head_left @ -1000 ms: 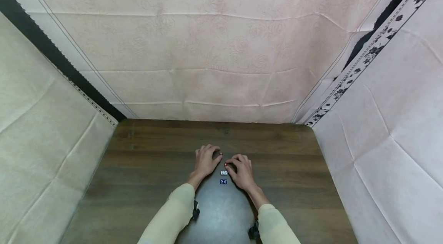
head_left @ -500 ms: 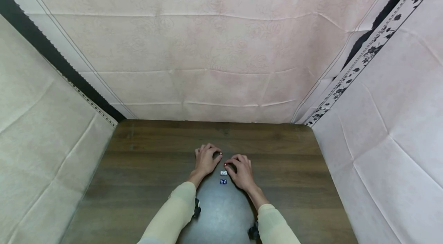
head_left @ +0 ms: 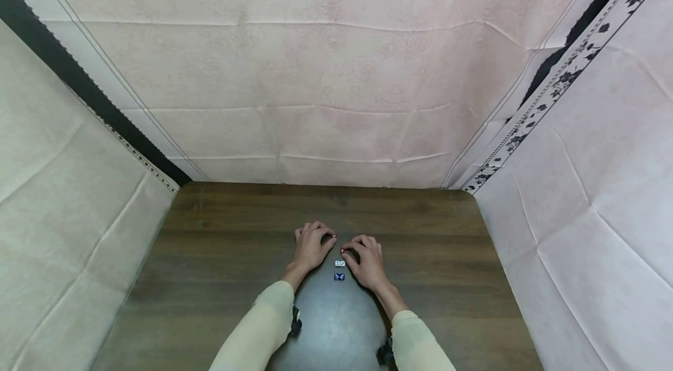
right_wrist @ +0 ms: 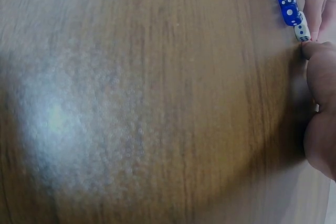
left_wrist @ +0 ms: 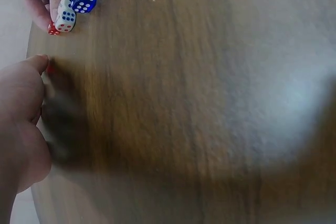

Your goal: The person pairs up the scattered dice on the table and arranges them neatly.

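Note:
Two blue dice (head_left: pixel 339 277) sit side by side on the table, and a pair of white dice (head_left: pixel 340 263) stands just beyond them. Past the white pair, my right hand (head_left: pixel 366 260) pinches a small red die (left_wrist: pixel 53 29) between thumb and index finger. My left hand (head_left: pixel 311 247), farther away and to the left, has its thumb and index finger together on another small red die (left_wrist: pixel 50 68), mostly hidden by the fingertips. In the right wrist view the blue and white dice show beyond the right thumb, while the red ones are almost wholly covered.
The wood-grain table (head_left: pixel 226 277) ends at a far edge against a pale patterned cloth (head_left: pixel 336 79). Cloth also hangs at the left and right sides. A bright glare (left_wrist: pixel 299 98) lies on the tabletop.
My left hand has shifted slightly toward me and left, and the die at its fingertips shows less. The right hand and the blue and white dice stay in place.

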Available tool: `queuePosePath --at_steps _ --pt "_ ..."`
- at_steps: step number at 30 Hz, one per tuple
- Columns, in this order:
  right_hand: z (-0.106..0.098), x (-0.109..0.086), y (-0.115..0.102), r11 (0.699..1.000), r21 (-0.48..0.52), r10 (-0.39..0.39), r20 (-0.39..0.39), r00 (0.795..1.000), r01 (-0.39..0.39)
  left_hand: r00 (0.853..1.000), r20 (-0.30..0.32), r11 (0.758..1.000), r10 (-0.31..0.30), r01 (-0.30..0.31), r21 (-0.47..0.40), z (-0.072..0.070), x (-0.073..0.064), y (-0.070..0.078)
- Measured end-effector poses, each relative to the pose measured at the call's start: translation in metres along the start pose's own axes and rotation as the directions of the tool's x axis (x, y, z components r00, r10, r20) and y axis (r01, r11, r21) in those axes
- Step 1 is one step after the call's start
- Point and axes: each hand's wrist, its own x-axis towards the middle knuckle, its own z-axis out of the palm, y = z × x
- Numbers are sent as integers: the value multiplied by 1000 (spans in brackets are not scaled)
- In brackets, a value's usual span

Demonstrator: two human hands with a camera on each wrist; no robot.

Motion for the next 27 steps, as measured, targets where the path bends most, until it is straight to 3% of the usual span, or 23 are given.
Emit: queuePosePath --at_steps 9,27 --pt "0 -1 -3 1000 -12 -10 -20 1000 10 997 72 1000 10 -8 -24 -14 -11 0" --pt "-1 -1 -3 1000 3 15 5 1000 -15 992 100 996 78 -74 -41 -19 -28 1"
